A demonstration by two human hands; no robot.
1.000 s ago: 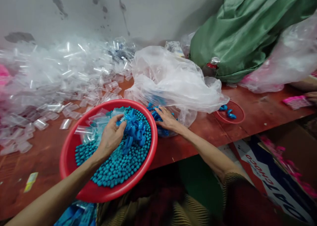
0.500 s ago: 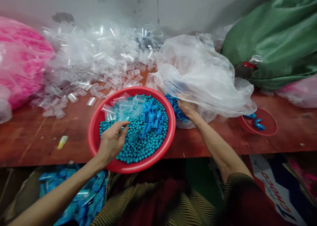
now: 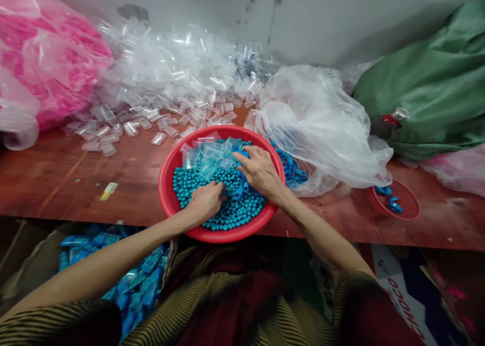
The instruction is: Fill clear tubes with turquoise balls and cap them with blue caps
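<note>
A red basin [image 3: 165, 184] holds small teal beads [image 3: 235, 217], a heap of clear plastic sleeves [image 3: 206, 156] and some blue plastic pieces [image 3: 239, 190]. My left hand [image 3: 206, 202] is low over the beads, with its fingers curled together. What they hold, if anything, is hidden. My right hand [image 3: 261, 171] reaches over the basin's right side with fingers apart, above the blue pieces and partly covering them. More blue pieces [image 3: 293, 169] lie to the right of the basin, at the mouth of a clear plastic bag [image 3: 318, 118].
Loose clear sleeves [image 3: 170, 78] are piled along the wall. A pink-filled bag [image 3: 56, 58] stands at left, a green sack [image 3: 424, 88] at right. A small red basket [image 3: 409, 199] holds a few blue pieces. Below the table's edge, a box contains blue packed items [image 3: 132, 285].
My right hand has moved left from the blue pieces by the bag to over the basin. The left hand has lowered toward the beads. The camera view has shifted.
</note>
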